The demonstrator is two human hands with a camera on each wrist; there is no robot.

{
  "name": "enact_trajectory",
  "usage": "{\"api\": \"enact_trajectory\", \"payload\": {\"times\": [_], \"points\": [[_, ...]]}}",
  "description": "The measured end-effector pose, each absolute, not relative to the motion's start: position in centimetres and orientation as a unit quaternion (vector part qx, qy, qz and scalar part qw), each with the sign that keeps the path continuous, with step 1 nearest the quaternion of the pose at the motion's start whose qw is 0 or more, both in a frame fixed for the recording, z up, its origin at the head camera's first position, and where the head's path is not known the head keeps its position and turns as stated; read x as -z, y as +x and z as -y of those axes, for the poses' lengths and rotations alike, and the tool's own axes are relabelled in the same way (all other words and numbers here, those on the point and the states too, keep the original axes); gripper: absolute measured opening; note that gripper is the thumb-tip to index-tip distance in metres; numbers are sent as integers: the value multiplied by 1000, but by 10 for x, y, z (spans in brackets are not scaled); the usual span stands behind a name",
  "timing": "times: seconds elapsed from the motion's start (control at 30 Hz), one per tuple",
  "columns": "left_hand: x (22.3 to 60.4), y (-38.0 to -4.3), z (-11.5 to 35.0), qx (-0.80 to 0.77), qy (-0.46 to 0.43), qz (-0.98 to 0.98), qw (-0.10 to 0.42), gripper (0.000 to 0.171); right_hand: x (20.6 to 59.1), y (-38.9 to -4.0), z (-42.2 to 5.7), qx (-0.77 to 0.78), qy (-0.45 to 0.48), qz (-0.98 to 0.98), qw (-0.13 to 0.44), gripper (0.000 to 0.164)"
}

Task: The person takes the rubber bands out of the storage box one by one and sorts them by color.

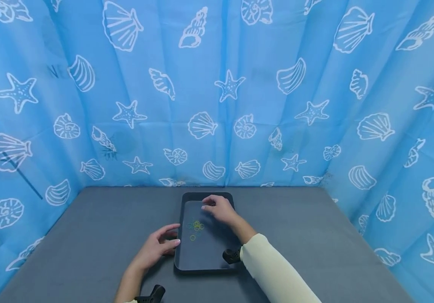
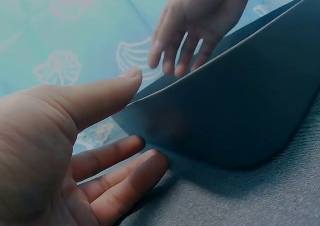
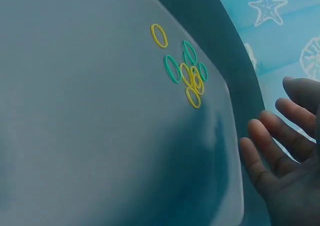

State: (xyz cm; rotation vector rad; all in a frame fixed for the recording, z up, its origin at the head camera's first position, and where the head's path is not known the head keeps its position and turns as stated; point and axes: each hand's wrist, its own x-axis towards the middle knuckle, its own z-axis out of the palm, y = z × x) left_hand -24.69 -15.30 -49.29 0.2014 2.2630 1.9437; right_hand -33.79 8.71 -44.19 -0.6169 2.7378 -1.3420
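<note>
Head view: tray (image 1: pixel 209 254) sits on the gray table (image 1: pixel 103 240), long side running away from the person; loops (image 3: pixel 195 79) lie flat on its floor, left of center. Right wrist view gives the detail: several yellow and green, most bunched with some overlapping, one lone yellow loop (image 3: pixel 152 34) apart from the bunch, on the person's side of it per the head view. Right hand (image 1: pixel 220 209) is over the far part of the tray, beyond the bunch, fingers loosely bent, thumb apart from index, nothing visible in its grasp. Left hand (image 1: pixel 155 249) is at the tray's left wall, thumb up by the rim, fingers lower, relaxed and not clenched; contact with the wall can't be confirmed, gap looks tiny at most. Handling, by judgement: loops look like thin rubber bands, so near weightless, soft, stretchy, hard to break. Low profile on a smooth floor: likely to skid under a fingertip. Best hold is a thumb-index pinch on one free edge; the lone one is easiest, bunched ones could drag neighbors along. Tray looks stiff, thin-walled, fairly light, so it could slide if pushed; steady it by the side wall.
</note>
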Motion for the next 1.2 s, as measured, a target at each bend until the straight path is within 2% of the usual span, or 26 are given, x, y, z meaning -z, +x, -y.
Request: {"api": "enact_trajectory", "payload": {"times": [0.2,0.47,1.2], "points": [[494,-246,152,-639,49,-765,67,51,452,-336,-77,410,-222,-883,55,27],[496,-247,151,-631,48,-771,67,50,464,-337,-71,409,-197,-887,86,23],[493,-246,149,-632,33,-772,67,51,463,-333,-56,354,-151,-920,81,6]]}}
